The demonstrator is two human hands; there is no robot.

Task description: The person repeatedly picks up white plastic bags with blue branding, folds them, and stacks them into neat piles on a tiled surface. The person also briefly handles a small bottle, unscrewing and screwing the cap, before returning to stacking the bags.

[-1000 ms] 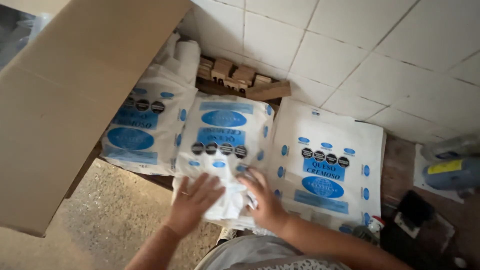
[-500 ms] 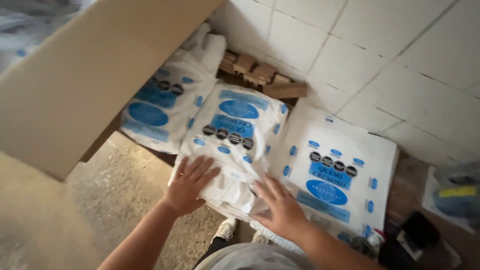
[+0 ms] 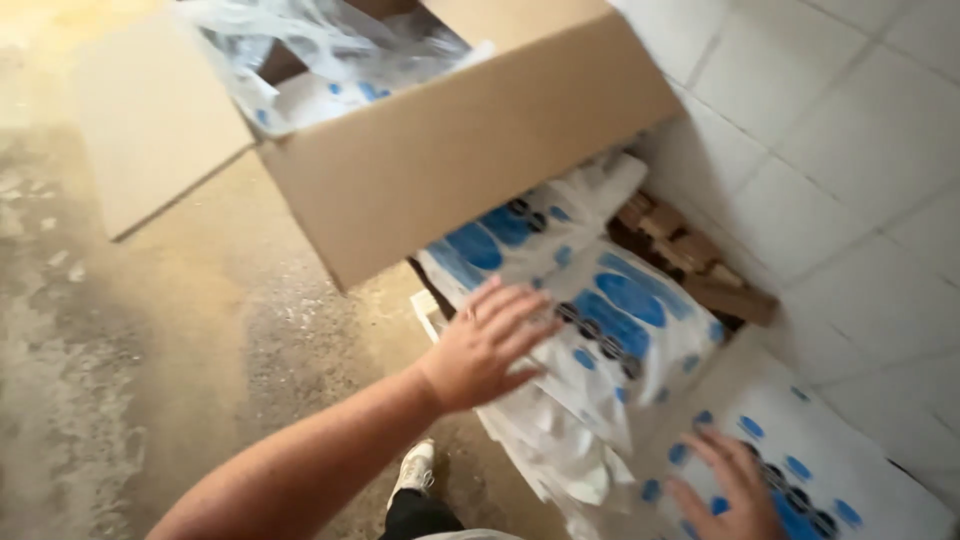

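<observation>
White plastic bag (image 3: 620, 340) with blue ovals is lying slantwise on a stack of like bags against the tiled wall (image 3: 820, 150), its long axis running from upper left to lower right; the left hand (image 3: 490, 345) is resting spread and flat on its near edge, gripping nothing; the right hand (image 3: 725, 485), fingers splayed, is pressing on the neighbouring bag (image 3: 840, 470), partly cut off below. Cardboard box (image 3: 450, 150) is looming above, hiding the bags' far ends; motion blur is smearing all detail.

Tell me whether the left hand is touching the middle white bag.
Touching. The head view shows the left hand lying flat on the middle white bag, fingers spread over its edge.
</observation>
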